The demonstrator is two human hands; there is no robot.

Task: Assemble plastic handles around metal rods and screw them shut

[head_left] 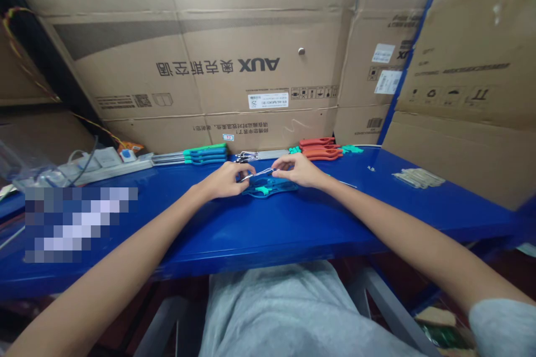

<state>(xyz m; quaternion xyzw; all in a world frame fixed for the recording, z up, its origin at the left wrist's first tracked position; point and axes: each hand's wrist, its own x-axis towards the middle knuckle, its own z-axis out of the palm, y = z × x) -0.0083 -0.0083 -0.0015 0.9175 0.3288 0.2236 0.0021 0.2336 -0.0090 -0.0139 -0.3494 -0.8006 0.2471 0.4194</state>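
Pinching a thin steel rod (257, 174) with the left hand (224, 180), thumb and fingertips closing narrowly on one end, and with the right hand (299, 170), closing just as narrowly on the other, grip force not being readable from this view. Lying directly beneath both hands, a blue-handled tool (268, 187) with a green fitting, resting on a blue steel workbench (293, 228). Sitting just beyond the hands, wire-looped steel parts (251, 156); flanking these, green-and-blue-handled tools (205, 153) toward the left hand and orange-handled tools (320, 150) toward the right. Running well past the left hand, a white power strip (104, 164) with cables. Risking, in judgement, a slip of the thin rod from so light a fingertip pinch, with a possible drop onto the tool below, or a roll across the smooth bench surface; risking also a snag on the nearby cables if anything slides leftward. Showing beyond the hands, a cardboard carton (251, 67) printed upside down with "AUX" and 奥克斯空调, plus a barcode sticker (268, 100), its small print unreadable.
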